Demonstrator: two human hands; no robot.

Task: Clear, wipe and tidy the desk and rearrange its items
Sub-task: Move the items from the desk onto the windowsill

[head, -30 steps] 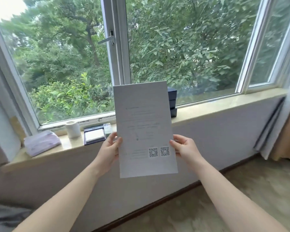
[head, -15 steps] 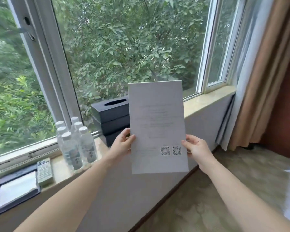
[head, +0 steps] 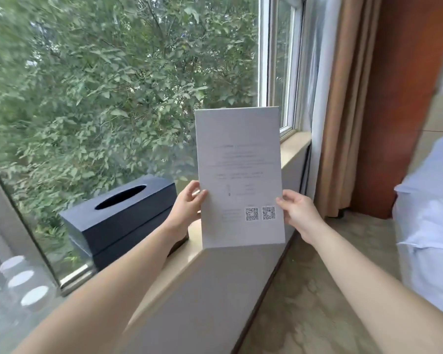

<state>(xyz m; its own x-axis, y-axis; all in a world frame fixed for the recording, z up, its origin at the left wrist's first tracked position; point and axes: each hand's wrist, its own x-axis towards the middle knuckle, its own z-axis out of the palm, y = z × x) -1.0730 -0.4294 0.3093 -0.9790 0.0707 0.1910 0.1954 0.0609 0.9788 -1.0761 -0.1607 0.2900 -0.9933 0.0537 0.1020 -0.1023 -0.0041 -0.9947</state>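
We are recording one task item in hand: a white printed sheet (head: 241, 175), stiff-looking, standing upright at the centre of the view with its long axis running 12 to 6 o'clock. Two QR codes (head: 260, 213) are sitting near its lower right corner.

The left hand (head: 187, 208) is pinching the sheet's left edge at about 8 o'clock on the sheet, thumb on the printed face and fingers behind. The right hand (head: 301, 213) is pinching the right edge at about 4 o'clock in the same manner. Both hands are clamping the lower third and the top is standing unsupported.

A dark tissue box (head: 120, 213) is resting on the windowsill (head: 293, 146) at 9 o'clock from the left hand, just beside that wrist. White bottle caps (head: 33, 295) are showing at 8 o'clock in the view, blurred. A curtain (head: 343, 111) is hanging at 1 o'clock and a bed (head: 430, 200) is lying at 3 o'clock.

The sheet's lower edge is overlapping the sill's front edge in the view; we cannot tell whether the two are touching. The desk is not in view.

We are judging the sheet to be in transit. The left hand is nearer the sill and box, the right nearer the bed, so the placing side will be deciding which hand leads.
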